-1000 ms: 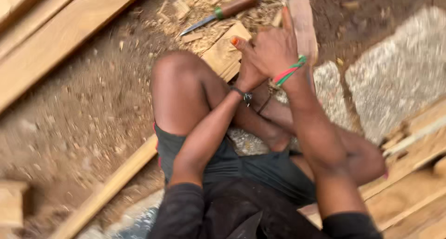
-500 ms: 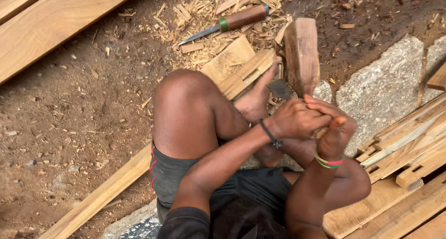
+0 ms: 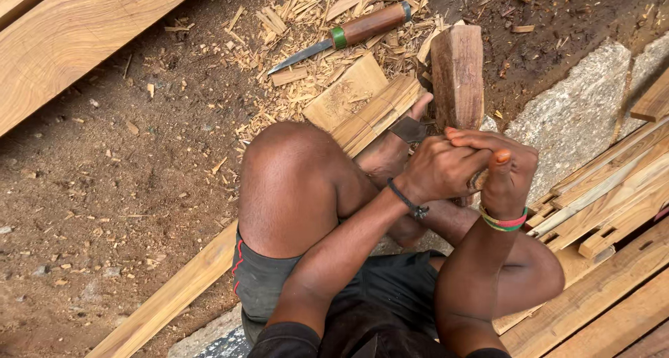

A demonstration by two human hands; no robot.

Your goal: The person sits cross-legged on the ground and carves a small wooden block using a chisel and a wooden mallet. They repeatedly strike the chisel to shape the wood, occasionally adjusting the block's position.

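My left hand (image 3: pixel 437 170), with a black wristband, and my right hand (image 3: pixel 503 164), with a striped bracelet, are clasped together around the short handle of a wooden-headed adze (image 3: pixel 457 74). Its dark metal blade (image 3: pixel 408 129) rests against a pale carved wooden piece (image 3: pixel 362 107) lying on the ground by my bare foot (image 3: pixel 390 152). My bent knee (image 3: pixel 293 177) is just left of the hands. Most of the handle is hidden inside my grip.
A chisel (image 3: pixel 348 34) with a brown handle and green band lies on wood shavings (image 3: pixel 306 24) beyond the carved piece. Large planks (image 3: pixel 63 44) lie at upper left, stacked battens (image 3: pixel 613 198) at right, a grey stone slab (image 3: pixel 578 114) beside them, and a long lath (image 3: pixel 174 295) under my leg.
My clasped hands came down from high up near the chisel to lower right, bringing the adze head down onto the wooden piece. The tool now rests there.
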